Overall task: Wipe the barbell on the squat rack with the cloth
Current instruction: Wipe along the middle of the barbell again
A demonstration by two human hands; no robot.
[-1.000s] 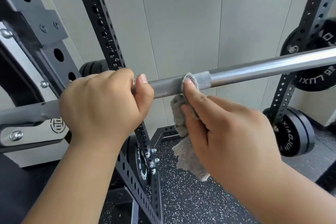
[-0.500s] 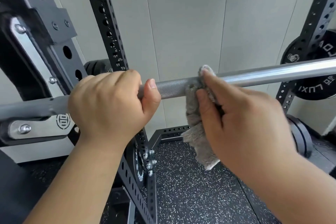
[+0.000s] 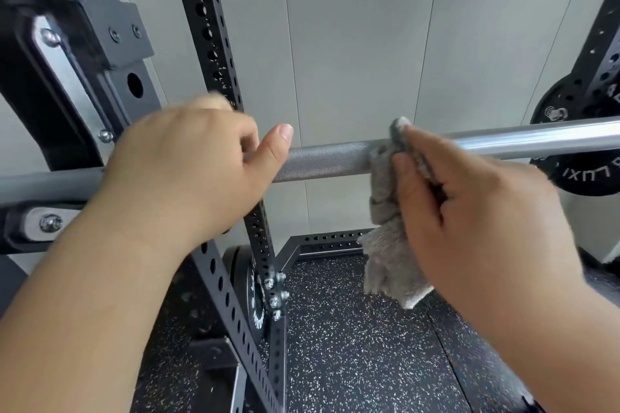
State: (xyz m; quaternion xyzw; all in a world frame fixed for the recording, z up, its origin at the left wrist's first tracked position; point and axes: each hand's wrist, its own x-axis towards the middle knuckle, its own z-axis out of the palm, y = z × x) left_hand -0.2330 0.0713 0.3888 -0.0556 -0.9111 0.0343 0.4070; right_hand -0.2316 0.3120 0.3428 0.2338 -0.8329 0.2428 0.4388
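R fingers (image 3: 429,152) pinch the cloth (image 3: 385,245) round the barbell (image 3: 322,161), index on top, thumb below, and the loose end hangs under the thumb. R hand (image 3: 486,211) looks mid-wipe at the end of the knurling. L hand (image 3: 188,171): thumb straight and off the bar, other fingers blurred, can't tell if they grip. Next, prob. slide the pinch along the smooth shaft beyond the fingertips w/ a firm squeeze.

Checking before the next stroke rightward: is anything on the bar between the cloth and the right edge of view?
Nothing visible does. From the cloth held by the right hand, the barbell runs bare and smooth to the frame's edge; the weight plate sits behind it, not on it.
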